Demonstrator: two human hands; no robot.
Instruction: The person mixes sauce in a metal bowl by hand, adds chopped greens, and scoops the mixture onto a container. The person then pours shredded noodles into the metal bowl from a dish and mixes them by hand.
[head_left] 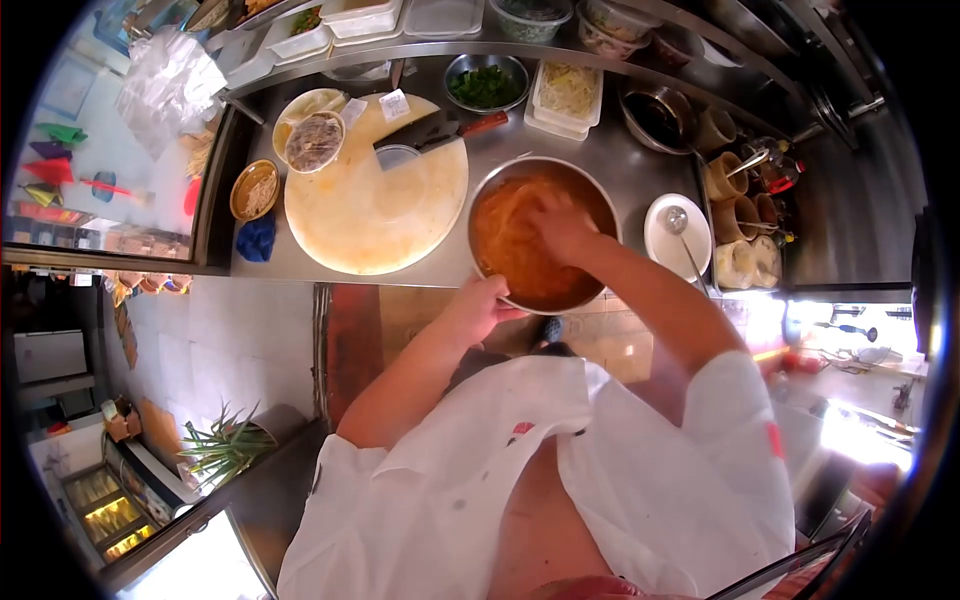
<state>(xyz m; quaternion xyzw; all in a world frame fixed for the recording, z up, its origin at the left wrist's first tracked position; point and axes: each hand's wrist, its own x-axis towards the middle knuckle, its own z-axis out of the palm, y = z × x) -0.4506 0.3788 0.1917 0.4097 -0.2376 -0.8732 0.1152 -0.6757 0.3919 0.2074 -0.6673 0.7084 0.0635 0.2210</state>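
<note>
A round metal bowl (592, 196) stands at the front edge of the steel counter and juts a little past it. Inside is a wet orange-brown mixture (503, 232) whose contents I cannot make out. My left hand (482, 308) grips the bowl's near-left rim, thumb on top. Reaching in from the right, my right hand (565, 228) has its fingers down in the mixture, where they are partly hidden and blurred. Left of the bowl lies a round cutting board (370, 225), with a wooden-handled cleaver (430, 133) resting across its far part.
Behind the bowl are a dish of chopped greens (486, 88) and a white tub of pale shreds (566, 92). A white plate with a ladle (677, 222) sits to the right, beside several seasoning jars (735, 215). A raised shelf (450, 48) with containers runs along the back.
</note>
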